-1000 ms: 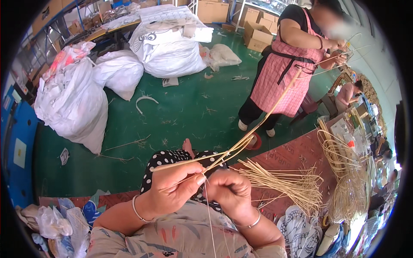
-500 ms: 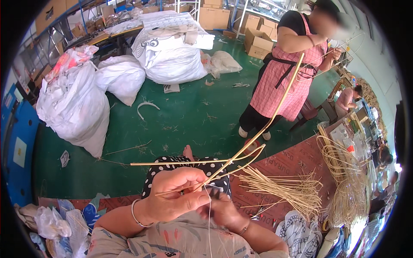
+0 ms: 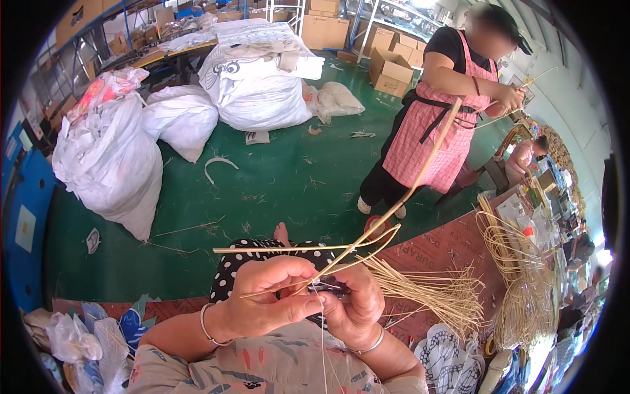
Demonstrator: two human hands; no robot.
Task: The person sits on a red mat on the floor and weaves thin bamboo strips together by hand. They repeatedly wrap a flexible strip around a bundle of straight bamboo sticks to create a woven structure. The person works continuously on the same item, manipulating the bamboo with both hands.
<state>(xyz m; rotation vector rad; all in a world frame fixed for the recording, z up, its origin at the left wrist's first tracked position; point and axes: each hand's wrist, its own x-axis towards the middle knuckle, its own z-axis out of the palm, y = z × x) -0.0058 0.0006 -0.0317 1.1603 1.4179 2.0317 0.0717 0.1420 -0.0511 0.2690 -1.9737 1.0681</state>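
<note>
My left hand (image 3: 272, 289) is closed in a pinch on crossed rattan canes (image 3: 367, 234), in front of my lap. One long cane rises to the upper right, one bends into a loop, and another points left. A white thread (image 3: 323, 348) is around the canes at my fingertips and hangs down. My right hand (image 3: 354, 305) is closed close beside, its thumb by the thread at my left thumb. Between its fingers shows a small dark tool (image 3: 328, 287), mostly hidden, so I cannot tell its exact kind.
Cut canes (image 3: 433, 289) lie in a pile on a reddish-brown board (image 3: 420, 249) at right, beside coiled cane (image 3: 505, 262). A co-worker in a pink apron (image 3: 436, 144) stands ahead, handling a cane. White sacks (image 3: 111, 164) stand on the green floor (image 3: 262, 190) at left.
My right hand has moved up and inward from below, and its fingers now meet the thread and canes beside my left hand. The co-worker's hands have come together on the cane.
</note>
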